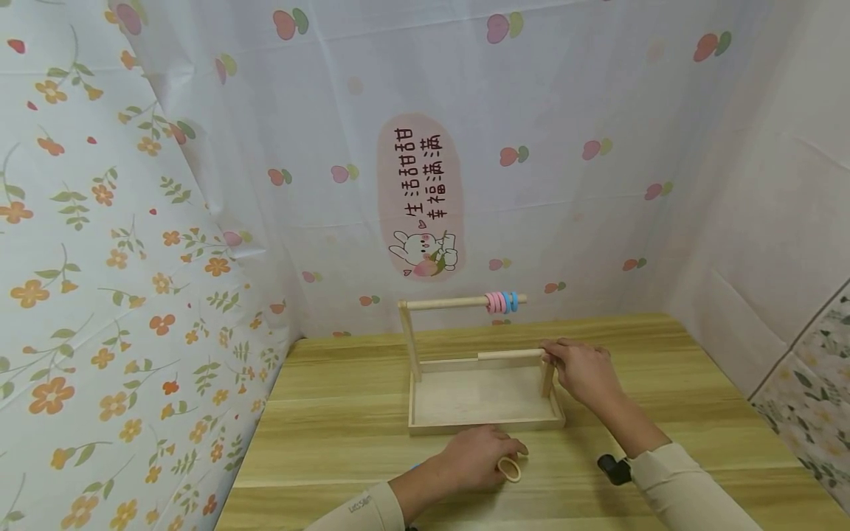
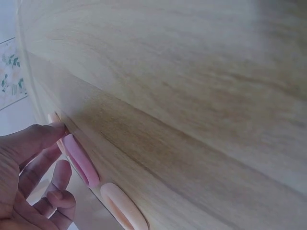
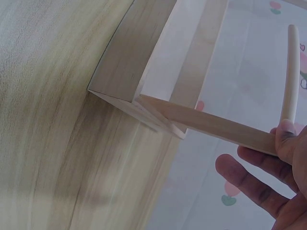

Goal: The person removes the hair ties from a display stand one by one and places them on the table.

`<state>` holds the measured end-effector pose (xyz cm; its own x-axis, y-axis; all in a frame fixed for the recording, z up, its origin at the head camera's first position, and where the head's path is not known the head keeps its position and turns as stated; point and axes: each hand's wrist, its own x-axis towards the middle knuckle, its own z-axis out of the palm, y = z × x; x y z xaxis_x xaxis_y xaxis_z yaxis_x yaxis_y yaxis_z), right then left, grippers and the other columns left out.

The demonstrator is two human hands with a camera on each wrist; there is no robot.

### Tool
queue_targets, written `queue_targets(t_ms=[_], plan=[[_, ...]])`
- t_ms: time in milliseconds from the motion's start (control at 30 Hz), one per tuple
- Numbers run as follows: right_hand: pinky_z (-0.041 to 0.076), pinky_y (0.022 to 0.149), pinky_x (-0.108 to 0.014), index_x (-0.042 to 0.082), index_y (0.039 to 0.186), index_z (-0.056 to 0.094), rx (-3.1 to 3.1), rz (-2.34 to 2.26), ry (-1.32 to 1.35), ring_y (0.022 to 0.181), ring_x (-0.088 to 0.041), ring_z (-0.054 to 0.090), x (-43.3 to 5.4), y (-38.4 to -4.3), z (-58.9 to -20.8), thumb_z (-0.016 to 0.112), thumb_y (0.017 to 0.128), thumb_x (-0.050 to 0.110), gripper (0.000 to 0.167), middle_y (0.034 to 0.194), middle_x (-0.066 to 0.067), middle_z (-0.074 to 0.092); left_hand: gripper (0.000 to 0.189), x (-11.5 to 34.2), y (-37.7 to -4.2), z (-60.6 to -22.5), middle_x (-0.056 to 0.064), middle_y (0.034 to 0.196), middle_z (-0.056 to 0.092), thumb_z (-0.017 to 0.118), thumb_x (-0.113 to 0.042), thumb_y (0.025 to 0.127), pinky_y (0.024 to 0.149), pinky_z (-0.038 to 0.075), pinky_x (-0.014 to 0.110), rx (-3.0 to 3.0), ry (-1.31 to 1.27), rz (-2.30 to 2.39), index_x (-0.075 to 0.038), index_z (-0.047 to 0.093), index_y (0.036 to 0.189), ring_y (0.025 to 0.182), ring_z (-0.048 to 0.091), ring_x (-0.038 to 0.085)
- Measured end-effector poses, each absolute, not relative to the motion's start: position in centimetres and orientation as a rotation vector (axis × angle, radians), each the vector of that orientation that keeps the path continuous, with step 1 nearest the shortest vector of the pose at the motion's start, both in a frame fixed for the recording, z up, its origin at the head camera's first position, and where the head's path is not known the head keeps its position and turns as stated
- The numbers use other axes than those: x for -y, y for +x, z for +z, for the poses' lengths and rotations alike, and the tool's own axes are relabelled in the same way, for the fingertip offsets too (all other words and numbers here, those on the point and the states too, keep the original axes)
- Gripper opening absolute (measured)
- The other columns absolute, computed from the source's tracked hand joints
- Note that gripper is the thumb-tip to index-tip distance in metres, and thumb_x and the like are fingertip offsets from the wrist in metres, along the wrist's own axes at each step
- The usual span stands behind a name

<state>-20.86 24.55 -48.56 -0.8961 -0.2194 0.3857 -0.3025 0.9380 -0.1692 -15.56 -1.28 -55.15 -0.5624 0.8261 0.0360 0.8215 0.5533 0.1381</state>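
A wooden rack with a tray base (image 1: 488, 425) has two posts, each bearing a sideways rod. Pink and blue rings (image 1: 495, 302) hang on the taller post's rod (image 1: 445, 303). At the right, my right hand (image 1: 584, 369) grips the top of the shorter post (image 3: 220, 130), where its bare rod (image 3: 291, 72) begins. My left hand (image 1: 474, 457) is low in front of the tray, thumb and forefinger pinching a pale wooden-coloured ring (image 1: 509, 470) at the tabletop. Beside those fingers, the left wrist view shows a pink ring (image 2: 82, 160) and a peach ring (image 2: 123, 207) lying on the table.
The wood-grain table (image 1: 325, 413) extends around the rack. Behind it hangs a printed curtain (image 1: 571, 221), with a flowered one (image 1: 119, 295) at the left. A black object (image 1: 614, 470) shows by the right sleeve, and a bit of blue by the left wrist.
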Motion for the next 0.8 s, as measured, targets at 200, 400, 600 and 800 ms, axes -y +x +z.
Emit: queue_targets(t_ms=[200, 400, 600, 800], plan=[[0.058, 0.081, -0.077, 0.013, 0.129, 0.082, 2.725, 0.31, 0.387, 0.085, -0.04, 0.079, -24.6, -20.9, -48.6, 0.074, 0.107, 0.018, 0.024, 0.111, -0.009, 0.084, 0.04, 1.5, -15.3, -55.0, -0.02, 0.118, 0.08, 0.087, -0.029, 0.099, 0.112, 0.053, 0.019, -2.748, 1.469, 0.212, -0.031, 0.076, 0.137, 0.116, 0.071, -0.003], [0.059, 0.079, -0.075, 0.012, 0.128, 0.082, 2.71, 0.304, 0.397, 0.083, -0.038, 0.079, -24.6, -20.9, -48.5, 0.074, 0.106, 0.018, 0.024, 0.111, -0.009, 0.084, 0.039, 1.8, -15.2, -54.9, -0.018, 0.12, 0.079, 0.087, -0.031, 0.099, 0.116, 0.052, 0.022, -2.759, 1.48, 0.219, -0.031, 0.076, 0.137, 0.119, 0.071, -0.001], [0.059, 0.078, -0.074, 0.012, 0.128, 0.083, 2.706, 0.301, 0.4, 0.081, -0.038, 0.079, -24.6, -20.9, -48.6, 0.075, 0.106, 0.018, 0.024, 0.113, -0.009, 0.084, 0.036, 2.1, -15.3, -54.9, -0.016, 0.118, 0.078, 0.083, -0.03, 0.101, 0.103, 0.057, 0.017, -2.783, 1.502, 0.234, -0.031, 0.076, 0.136, 0.114, 0.072, -0.001], [0.058, 0.079, -0.076, 0.012, 0.128, 0.082, 2.72, 0.308, 0.4, 0.085, -0.038, 0.079, -24.6, -20.9, -48.5, 0.075, 0.106, 0.018, 0.024, 0.115, -0.009, 0.084, 0.035, 2.4, -15.5, -54.7, -0.014, 0.127, 0.077, 0.082, -0.034, 0.101, 0.086, 0.057, 0.012, -2.802, 1.465, 0.286, -0.03, 0.077, 0.136, 0.11, 0.071, 0.001]])
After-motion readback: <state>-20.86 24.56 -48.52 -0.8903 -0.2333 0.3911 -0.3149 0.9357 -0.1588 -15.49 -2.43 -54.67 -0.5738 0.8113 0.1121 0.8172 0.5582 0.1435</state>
